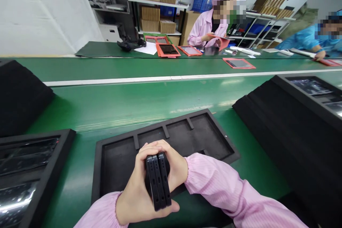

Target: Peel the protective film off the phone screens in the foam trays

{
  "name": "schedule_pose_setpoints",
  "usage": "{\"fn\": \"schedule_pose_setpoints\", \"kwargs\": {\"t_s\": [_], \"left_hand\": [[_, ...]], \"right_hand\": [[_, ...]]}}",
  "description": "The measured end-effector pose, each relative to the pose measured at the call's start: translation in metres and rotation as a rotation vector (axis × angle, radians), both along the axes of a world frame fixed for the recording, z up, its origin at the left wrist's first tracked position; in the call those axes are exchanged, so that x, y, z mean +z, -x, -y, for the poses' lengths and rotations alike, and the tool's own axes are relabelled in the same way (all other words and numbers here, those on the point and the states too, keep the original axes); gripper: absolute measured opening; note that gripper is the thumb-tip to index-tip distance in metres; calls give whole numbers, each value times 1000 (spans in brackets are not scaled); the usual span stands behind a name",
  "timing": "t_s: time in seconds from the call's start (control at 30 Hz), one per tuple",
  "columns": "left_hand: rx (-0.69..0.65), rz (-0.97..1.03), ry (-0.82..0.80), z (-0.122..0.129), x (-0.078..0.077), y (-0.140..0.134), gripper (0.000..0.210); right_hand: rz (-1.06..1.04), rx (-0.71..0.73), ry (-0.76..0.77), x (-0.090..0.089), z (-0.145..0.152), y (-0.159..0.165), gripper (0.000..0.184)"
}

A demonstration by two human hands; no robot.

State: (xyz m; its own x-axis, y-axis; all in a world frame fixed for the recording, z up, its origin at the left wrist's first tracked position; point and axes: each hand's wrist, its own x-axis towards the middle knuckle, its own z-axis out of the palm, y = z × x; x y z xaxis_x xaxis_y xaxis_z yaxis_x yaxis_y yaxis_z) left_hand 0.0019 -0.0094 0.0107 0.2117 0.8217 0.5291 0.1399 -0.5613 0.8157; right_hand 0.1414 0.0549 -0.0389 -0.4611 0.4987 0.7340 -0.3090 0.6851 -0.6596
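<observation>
Three black smartphones (158, 181) stand pressed together on their long edges, their short ends with ports and slots facing me. My left hand (137, 196) wraps round them from the left, with its thumb reaching under the near end. From the right and far side, my right hand (172, 167) closes on the same stack, its fingers meeting the left hand's at the top. Below and behind the hands lies a black foam tray (184, 140) with divider ribs; the part under my hands is hidden.
At left, another black tray (71, 137) holds items in clear film, near a black tray stack (24, 92). A taller stack (288, 131) stands at right. Across the green bench (139, 98), a person in pink (201, 30) handles a red-edged panel, and another wears blue (301, 39).
</observation>
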Motion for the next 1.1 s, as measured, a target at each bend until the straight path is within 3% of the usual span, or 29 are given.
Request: {"fn": "schedule_pose_setpoints", "kwargs": {"t_s": [0.33,0.77,1.1], "left_hand": [[-6,12,-14,-1,-3,2,86],[-42,16,-69,-5,-1,3,83],[-32,8,-48,-4,-1,4,84]], "right_hand": [[112,0,33,-8,2,-1,119],[136,-95,-88,8,3,-3,117],[170,-75,-81,4,2,-2,121]]}}
